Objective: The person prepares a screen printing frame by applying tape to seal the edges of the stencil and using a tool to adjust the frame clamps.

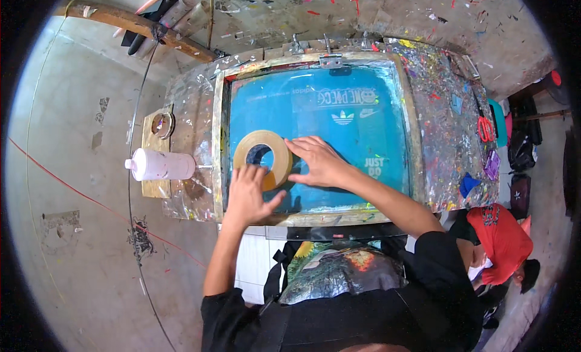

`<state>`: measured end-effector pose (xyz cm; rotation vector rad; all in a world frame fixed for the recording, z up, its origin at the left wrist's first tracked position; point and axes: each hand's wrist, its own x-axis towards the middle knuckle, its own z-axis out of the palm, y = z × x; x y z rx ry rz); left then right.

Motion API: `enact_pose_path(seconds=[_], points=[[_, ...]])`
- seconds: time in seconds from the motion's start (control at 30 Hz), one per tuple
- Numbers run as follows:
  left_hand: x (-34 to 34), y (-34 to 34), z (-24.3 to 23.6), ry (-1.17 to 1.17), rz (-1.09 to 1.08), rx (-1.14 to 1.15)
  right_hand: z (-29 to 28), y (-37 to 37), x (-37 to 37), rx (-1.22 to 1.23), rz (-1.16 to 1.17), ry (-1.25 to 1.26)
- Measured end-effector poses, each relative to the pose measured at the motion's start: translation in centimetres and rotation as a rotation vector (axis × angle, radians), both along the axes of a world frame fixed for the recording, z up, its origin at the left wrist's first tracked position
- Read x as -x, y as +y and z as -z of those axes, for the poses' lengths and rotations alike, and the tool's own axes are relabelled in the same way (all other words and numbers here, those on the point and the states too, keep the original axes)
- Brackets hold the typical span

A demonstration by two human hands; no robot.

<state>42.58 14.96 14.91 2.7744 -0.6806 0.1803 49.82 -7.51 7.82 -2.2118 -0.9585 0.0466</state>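
A wide tan tape roll (277,158) lies on the blue mesh of a wooden-framed screen (315,143), which has pale lettering and logos on it. My left hand (248,198) has its fingers curled over the roll's lower left rim, thumb out to the right. My right hand (318,161) touches the roll's right side with fingertips and thumb spread apart. A metal clamp (331,60) sits on the frame's top bar.
The screen rests on a paint-stained bench (442,128). At left stand a white bottle (163,164) and a round container (162,124). Red scissors (485,129) and a blue scrap (467,184) lie at right. Someone in red (502,237) bends low at lower right; a wooden beam (121,19) crosses upper left.
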Motion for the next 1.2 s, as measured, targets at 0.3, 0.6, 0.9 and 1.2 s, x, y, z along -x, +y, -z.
enact_pose_path(seconds=[0.3, 0.6, 0.9, 1.2], points=[[-1.9, 1.6, -3.7, 0.227, 0.103, 0.003, -2.9, 0.1, 0.9, -0.503, 0.085, 0.125], [-6.0, 0.0, -15.0, 1.054, 0.097, 0.072, -11.5, -16.9, 3.2, -0.514, 0.142, 0.918], [1.5, -5.8, -21.7, -0.014, 0.171, -0.102, -11.7, -35.7, 12.0, -0.388, 0.439, 0.23], [7.0, -5.5, -26.5, -0.507, 0.292, -0.108, -18.9, -41.3, 19.5, -0.605, 0.116, -0.349]])
